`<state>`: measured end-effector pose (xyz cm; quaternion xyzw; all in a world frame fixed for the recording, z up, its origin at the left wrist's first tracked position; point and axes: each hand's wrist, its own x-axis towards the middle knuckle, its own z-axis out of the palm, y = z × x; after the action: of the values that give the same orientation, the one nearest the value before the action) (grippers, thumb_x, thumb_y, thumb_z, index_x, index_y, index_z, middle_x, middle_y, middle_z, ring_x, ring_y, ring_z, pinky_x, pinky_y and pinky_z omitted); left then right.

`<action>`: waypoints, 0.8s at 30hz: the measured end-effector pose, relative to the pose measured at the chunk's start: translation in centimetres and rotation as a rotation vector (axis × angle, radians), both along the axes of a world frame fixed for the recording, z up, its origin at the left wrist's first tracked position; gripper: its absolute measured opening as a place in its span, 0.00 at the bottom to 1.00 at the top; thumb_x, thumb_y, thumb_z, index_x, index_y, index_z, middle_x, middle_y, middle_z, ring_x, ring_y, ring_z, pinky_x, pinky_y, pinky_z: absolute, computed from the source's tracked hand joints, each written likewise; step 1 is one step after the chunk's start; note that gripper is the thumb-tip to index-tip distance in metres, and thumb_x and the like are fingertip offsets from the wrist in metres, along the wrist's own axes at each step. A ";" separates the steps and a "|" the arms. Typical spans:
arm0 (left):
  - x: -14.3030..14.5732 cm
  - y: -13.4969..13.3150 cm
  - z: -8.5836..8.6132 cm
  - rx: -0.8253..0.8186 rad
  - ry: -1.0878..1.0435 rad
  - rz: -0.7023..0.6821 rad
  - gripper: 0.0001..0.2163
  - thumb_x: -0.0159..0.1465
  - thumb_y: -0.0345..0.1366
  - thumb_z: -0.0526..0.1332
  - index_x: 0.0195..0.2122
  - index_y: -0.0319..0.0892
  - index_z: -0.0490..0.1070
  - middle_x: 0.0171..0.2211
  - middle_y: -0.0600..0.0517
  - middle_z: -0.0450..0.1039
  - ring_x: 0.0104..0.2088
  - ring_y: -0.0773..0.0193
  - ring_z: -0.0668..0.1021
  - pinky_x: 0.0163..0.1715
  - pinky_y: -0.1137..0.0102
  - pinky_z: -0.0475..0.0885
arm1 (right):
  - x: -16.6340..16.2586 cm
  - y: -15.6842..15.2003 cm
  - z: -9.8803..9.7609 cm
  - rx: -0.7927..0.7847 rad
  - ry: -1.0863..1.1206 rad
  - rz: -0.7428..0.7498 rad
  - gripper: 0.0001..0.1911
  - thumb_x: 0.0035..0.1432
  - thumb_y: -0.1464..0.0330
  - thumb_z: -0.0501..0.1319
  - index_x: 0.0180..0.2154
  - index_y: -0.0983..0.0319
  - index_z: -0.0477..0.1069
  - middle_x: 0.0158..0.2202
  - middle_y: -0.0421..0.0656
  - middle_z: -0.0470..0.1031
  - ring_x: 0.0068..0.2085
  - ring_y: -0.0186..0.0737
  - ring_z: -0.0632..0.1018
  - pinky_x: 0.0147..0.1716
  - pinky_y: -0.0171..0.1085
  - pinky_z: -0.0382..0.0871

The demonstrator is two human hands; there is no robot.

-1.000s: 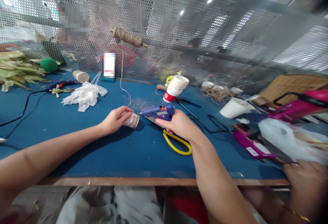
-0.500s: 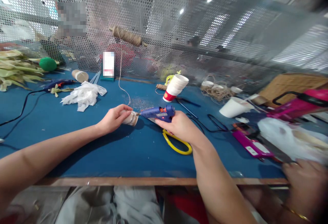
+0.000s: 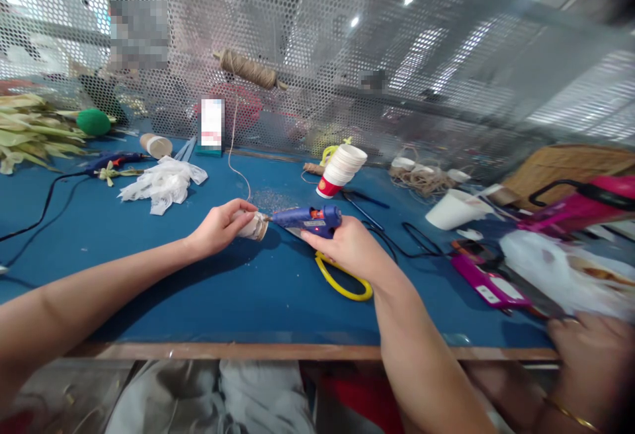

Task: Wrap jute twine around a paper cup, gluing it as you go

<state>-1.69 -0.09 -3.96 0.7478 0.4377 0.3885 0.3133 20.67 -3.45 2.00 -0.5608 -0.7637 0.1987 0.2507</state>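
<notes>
My left hand (image 3: 218,227) is closed around a small paper cup (image 3: 254,227) lying on its side on the blue table (image 3: 248,288). The cup is partly wrapped in twine. My right hand (image 3: 347,247) grips a blue glue gun (image 3: 307,219). Its nozzle points left and touches the cup's rim. A thin strand of twine (image 3: 237,168) runs from the cup up to a twine spool (image 3: 248,71) on the mesh wall. Yellow-handled scissors (image 3: 344,282) lie under my right wrist.
A stack of paper cups (image 3: 340,171) and a loose white cup (image 3: 454,209) lie behind. White lace (image 3: 161,184), a second glue gun (image 3: 112,163) and dried leaves (image 3: 30,133) sit at left. Pink tools (image 3: 489,282) and another person's hand (image 3: 592,361) are at right.
The cup has been turned slightly in my left hand and lifted a little at the rim. The glue gun stays at the cup, shifted barely right.
</notes>
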 end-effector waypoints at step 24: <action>-0.3 0.0 0.8 0.044 0.004 0.017 0.14 0.60 0.41 0.50 0.39 0.38 0.67 0.30 0.51 0.71 0.28 0.68 0.70 0.29 0.73 0.65 | 0.0 -0.4 0.3 0.035 -0.028 -0.033 0.13 0.47 0.63 0.59 0.33 0.64 0.73 0.26 0.42 0.74 0.28 0.39 0.73 0.27 0.36 0.66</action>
<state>-1.96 -0.08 -3.11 0.7516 0.4360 0.3992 0.2925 20.71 -3.87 2.34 -0.5716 -0.7612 0.1734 0.2527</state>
